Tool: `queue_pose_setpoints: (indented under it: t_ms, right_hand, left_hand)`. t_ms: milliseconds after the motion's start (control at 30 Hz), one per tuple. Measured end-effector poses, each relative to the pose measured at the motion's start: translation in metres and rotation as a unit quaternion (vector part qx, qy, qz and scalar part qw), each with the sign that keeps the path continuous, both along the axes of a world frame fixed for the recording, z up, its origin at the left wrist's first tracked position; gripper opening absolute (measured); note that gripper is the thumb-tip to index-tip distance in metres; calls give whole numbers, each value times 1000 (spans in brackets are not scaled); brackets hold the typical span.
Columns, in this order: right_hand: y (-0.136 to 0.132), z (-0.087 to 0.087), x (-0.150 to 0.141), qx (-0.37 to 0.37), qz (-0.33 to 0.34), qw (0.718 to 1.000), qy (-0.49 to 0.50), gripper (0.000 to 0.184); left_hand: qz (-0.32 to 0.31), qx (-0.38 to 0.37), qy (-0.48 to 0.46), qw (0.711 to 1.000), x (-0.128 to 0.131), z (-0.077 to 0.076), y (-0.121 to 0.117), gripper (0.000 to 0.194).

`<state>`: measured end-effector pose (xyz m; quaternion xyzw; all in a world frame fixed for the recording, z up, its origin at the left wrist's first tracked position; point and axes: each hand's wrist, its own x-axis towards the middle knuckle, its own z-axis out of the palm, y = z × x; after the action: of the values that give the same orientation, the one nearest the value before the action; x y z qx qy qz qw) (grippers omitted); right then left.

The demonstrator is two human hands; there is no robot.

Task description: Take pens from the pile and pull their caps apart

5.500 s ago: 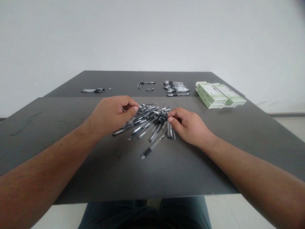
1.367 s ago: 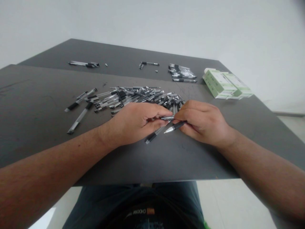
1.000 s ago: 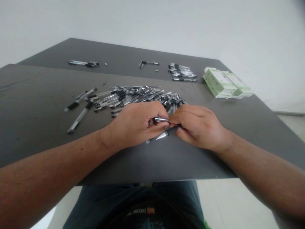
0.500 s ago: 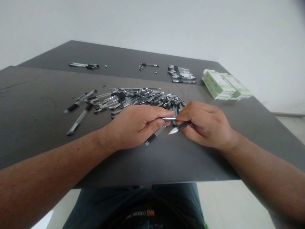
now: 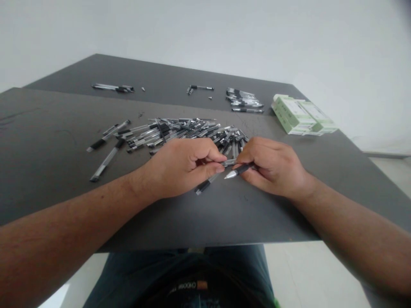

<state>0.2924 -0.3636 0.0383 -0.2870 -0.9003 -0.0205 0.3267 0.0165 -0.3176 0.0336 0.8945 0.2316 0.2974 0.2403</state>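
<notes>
My left hand [image 5: 184, 167] pinches a clear pen cap [image 5: 229, 163] between thumb and fingertips. The cap's other end meets the fingertips of my right hand [image 5: 274, 167]. That right hand also grips an uncapped pen [image 5: 239, 170], its black grip and silver tip pointing left and down below the cap; its rear end is hidden in the palm. Just beyond both hands spreads a pile of pens and pen parts [image 5: 189, 128]. Another pen [image 5: 204, 186] lies on the table under my hands, partly covered by the left one.
Left of the pile lie loose pens [image 5: 107, 160]. On the far part of the dark table [image 5: 154, 222] are a few pens [image 5: 112, 87], a pen with small caps [image 5: 202, 87], a small tip [image 5: 209, 98] and a row of pens [image 5: 244, 99]. Green-white boxes [image 5: 295, 115] stand right.
Since the oldest frame, my hands have come together and pens now lie left of the pile. Lately the cap and the uncapped pen have shifted slightly between my fingers, and stay held.
</notes>
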Motion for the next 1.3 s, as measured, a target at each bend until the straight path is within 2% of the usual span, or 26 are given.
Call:
queue_pose_setpoints:
  t_ms: [333, 733, 1000, 1300]
  right_hand:
    - [1, -2, 0, -16, 16, 1000, 14, 13]
    - [0, -6, -7, -8, 18, 1000, 11, 13]
    - [0, -5, -6, -32, 12, 999, 23, 13]
    - [0, -2, -3, -57, -9, 998, 34, 13]
  left_hand:
    - [-30, -14, -11, 999, -2, 2, 2, 20]
    - [33, -30, 39, 998, 6, 2, -4, 18]
    - [11, -20, 17, 1000, 5, -2, -1, 15]
    - [28, 69, 65, 995, 0, 3, -3, 33]
